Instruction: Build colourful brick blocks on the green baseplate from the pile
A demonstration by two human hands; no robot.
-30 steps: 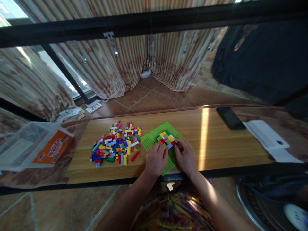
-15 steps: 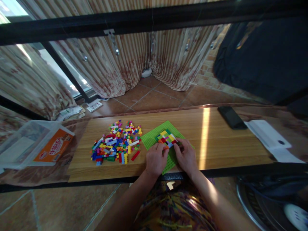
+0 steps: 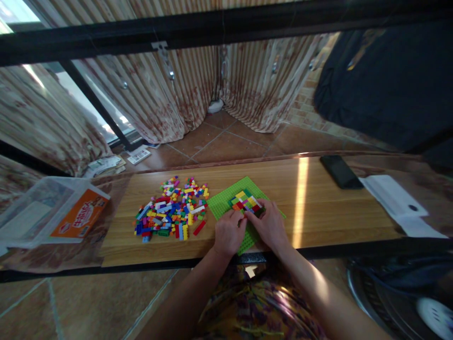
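A green studded baseplate (image 3: 223, 200) lies turned cornerwise on the table in front of me. On it sits a multicoloured patch of toy bricks (image 3: 244, 198), with yellow, red, white, green and orange pieces. My left hand (image 3: 229, 232) rests over the plate's near left side, fingers curled together at the patch's near edge; whatever is between them is hidden. My right hand (image 3: 272, 227) holds the patch's right side, with its thumb stretched along the near edge towards my left fingertips. The two hands cover the near corner of the patch.
Left of the plate, loose toy bricks (image 3: 170, 212) lie in a wide heap. A clear plastic bin (image 3: 46, 189) with an orange label stands at the far left. To the right are a black phone (image 3: 340, 172) and a white box-like item (image 3: 394, 196) on the wooden table (image 3: 325, 217).
My right thumb has slid left along the patch's near edge, covering the blue brick seen there before. My left hand has barely moved.
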